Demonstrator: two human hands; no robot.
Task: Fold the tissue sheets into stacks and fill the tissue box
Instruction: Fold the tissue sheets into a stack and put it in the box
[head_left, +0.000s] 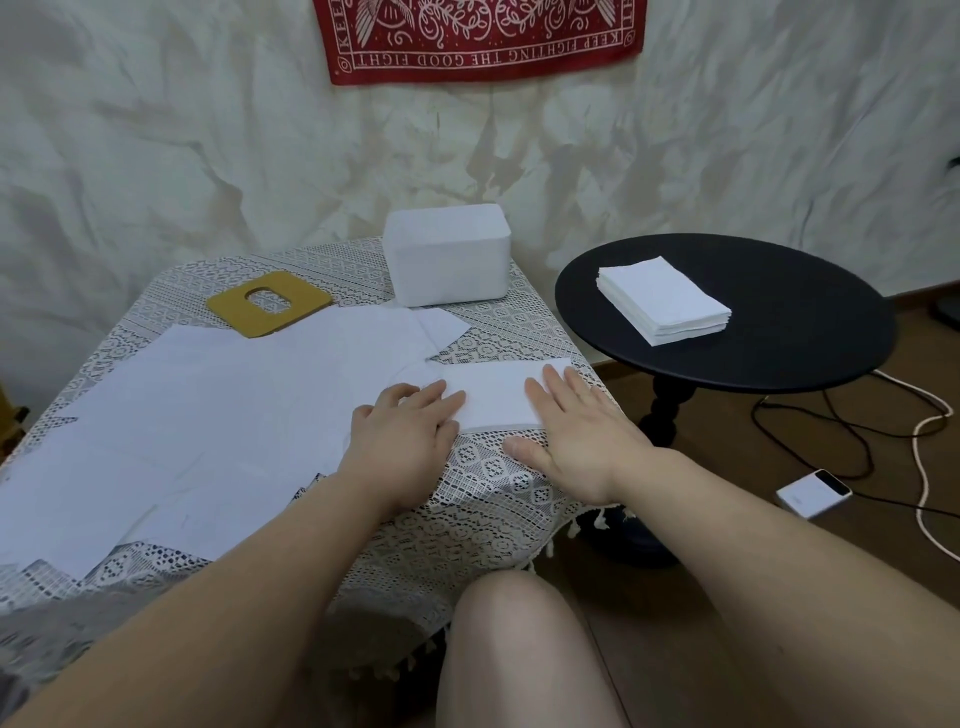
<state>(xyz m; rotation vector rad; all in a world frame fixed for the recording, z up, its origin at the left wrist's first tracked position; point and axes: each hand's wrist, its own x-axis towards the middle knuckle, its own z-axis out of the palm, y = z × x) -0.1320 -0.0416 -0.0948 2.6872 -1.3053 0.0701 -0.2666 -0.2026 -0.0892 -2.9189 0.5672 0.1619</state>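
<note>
The fingers (441, 395) of the left hand (400, 436) lie mostly straight and close together, flat on the left end of a folded tissue (493, 397); the fingers of the right hand (571, 431) are straight and a little spread, pressing the right end. Neither hand pinches the sheet; both only press it down on the surface (493, 478).

The folded tissue lies near the right edge of the surface, touching the loose unfolded sheets (208, 405) that cover the left part. I judge that the step in hand is to flatten the crease. If the palms slide instead of pressing, the thin paper may wrinkle or tear, and the fold may become crooked. If the left hand drags, it may also pull the neighbouring loose sheets out of place or over the edge.

Further out, the finished stack (665, 301) waits on the black round table (727, 358), well apart from the hands. A careless transfer there could open the fold or shift the stack. The white tissue box (447, 260) stands at the far side, its yellow lid (270, 304) lying beside it, so nothing blocks the filling later.
</note>
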